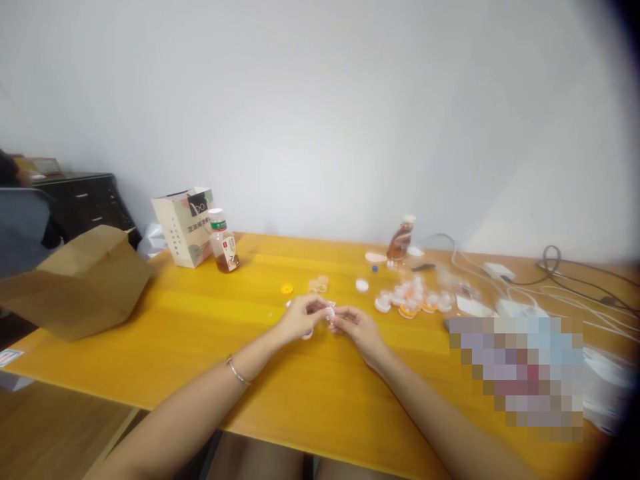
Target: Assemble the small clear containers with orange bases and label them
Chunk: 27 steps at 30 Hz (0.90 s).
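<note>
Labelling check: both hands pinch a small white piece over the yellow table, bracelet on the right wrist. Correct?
Not quite. The bracelet sits on the left wrist, not the right, as the head view shows. The rest stands: the left hand and the right hand both pinch the small white piece over the yellow table.

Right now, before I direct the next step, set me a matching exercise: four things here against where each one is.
1 small white piece
2 green-labelled bottle
3 yellow cap
4 brown paper bag

A left end of the table
B beside the printed carton
C pinched between left hand and right hand
D alone on bare wood

Pairs: 1-C, 2-B, 3-D, 4-A
</note>
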{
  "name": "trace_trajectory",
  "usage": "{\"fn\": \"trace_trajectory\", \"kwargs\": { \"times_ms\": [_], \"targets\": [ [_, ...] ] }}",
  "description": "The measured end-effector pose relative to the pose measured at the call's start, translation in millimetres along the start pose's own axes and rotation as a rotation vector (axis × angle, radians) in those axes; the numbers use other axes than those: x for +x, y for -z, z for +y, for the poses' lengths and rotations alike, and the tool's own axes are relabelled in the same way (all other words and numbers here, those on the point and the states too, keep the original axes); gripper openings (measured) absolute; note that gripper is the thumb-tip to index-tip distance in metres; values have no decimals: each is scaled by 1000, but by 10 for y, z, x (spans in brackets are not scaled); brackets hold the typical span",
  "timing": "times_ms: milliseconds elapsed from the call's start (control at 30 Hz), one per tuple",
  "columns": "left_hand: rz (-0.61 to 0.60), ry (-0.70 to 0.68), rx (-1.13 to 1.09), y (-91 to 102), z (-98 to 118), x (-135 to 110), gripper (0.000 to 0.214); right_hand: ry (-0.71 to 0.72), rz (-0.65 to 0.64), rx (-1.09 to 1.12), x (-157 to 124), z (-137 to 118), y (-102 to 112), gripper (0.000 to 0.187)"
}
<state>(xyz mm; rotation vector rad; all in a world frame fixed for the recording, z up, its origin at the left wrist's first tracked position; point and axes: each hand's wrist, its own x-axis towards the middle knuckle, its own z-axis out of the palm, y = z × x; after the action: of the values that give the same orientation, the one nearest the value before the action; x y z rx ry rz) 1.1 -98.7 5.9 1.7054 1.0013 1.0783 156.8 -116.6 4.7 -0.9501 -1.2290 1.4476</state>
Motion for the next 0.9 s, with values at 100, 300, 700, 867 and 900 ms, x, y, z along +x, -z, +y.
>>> {"fn": "trace_trajectory", "kwargs": {
  "times_ms": [100,300,700,867,900],
  "targets": [
    [-12,2,7,26,12,3,26,-14,-23,28,2,3,3,26],
    [-54,-73,72,58,83,-20,25,-41,-24,85,-13,11,-18,24],
    [-87,-299,344,105,188,-76,24,-62,-9,119,-49,-36,-26,25],
    [-26,-270,264,50,168,-76,23,-32,12,109,-25,-7,-4,28],
    [-3,-245,219,37,159,-71,25,-22,15,103,-21,-7,-2,28]
  ]
}}
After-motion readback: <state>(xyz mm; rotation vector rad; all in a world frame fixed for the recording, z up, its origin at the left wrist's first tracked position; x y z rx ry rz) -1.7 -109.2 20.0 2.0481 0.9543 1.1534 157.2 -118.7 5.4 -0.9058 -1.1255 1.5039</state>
